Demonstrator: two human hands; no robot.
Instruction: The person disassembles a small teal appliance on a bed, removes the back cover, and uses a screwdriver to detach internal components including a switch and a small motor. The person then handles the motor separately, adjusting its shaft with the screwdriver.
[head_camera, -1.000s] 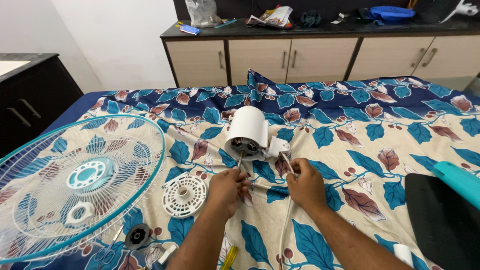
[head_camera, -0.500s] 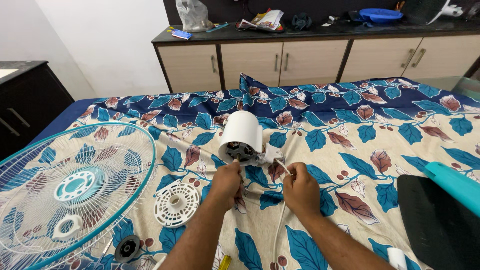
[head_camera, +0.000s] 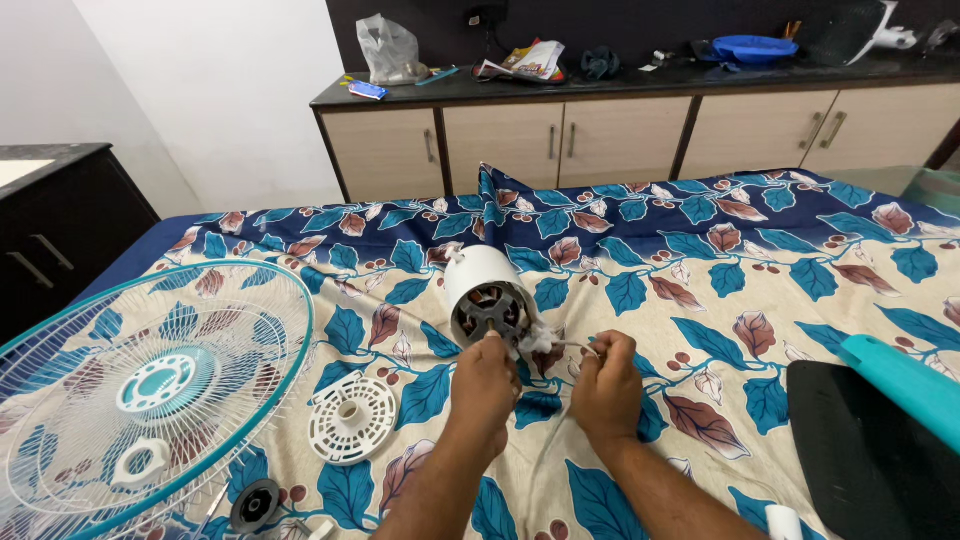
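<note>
A white fan motor housing (head_camera: 482, 283) lies on its side on the leaf-patterned bedsheet (head_camera: 700, 260), its open end facing me. My left hand (head_camera: 485, 382) is closed just below that open end, fingertips at the motor's centre. My right hand (head_camera: 603, 385) is closed beside it, pinching thin wires (head_camera: 560, 344) that run from the housing. Whether the left hand holds a small part is hidden by the fingers.
A teal-rimmed wire fan guard (head_camera: 140, 385) lies at the left. A round white vented cover (head_camera: 352, 417) and a small black cap (head_camera: 255, 503) sit near it. A teal fan blade (head_camera: 905, 382) over a black base (head_camera: 870, 460) is at the right. Cabinets (head_camera: 620, 135) stand behind.
The motor housing has turned so its open end faces me more. Both hands stay closed at its lower edge, and the view has shifted slightly.
</note>
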